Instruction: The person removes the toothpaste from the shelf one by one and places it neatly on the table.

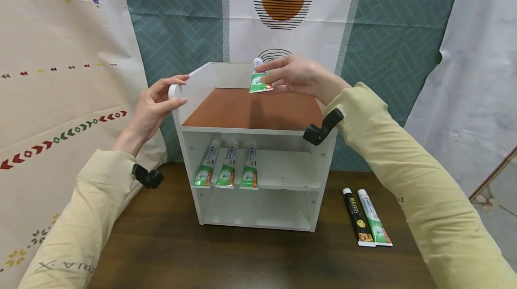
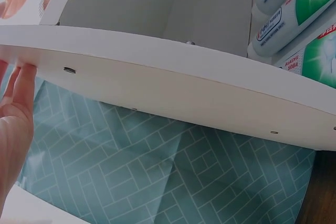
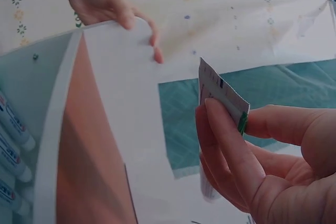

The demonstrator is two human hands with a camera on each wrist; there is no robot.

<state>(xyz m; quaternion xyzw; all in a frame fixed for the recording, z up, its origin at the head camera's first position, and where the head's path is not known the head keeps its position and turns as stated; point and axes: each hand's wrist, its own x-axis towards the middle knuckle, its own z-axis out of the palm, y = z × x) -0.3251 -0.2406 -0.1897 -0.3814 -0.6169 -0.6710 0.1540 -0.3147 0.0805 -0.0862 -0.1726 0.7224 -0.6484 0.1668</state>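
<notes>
My right hand (image 1: 296, 76) pinches a green-and-white toothpaste tube (image 1: 260, 80) by its lower part, cap up, above the brown top of a small white shelf unit (image 1: 250, 131). In the right wrist view the tube's flat crimped end (image 3: 223, 90) shows between thumb and fingers. My left hand (image 1: 151, 107) grips the raised left side panel of the unit near its top front corner. Several like items stand about: three green-and-white toothpaste tubes (image 1: 249, 168) lie side by side on the left of the middle shelf, crimped ends toward the front.
On the dark wooden table (image 1: 258, 257), right of the unit, lie a black toothpaste tube (image 1: 358, 217) and another green-and-white tube (image 1: 375, 219). Below the middle shelf is a lower compartment (image 1: 256, 210). Patterned cloths (image 1: 181, 19) hang behind and at both sides.
</notes>
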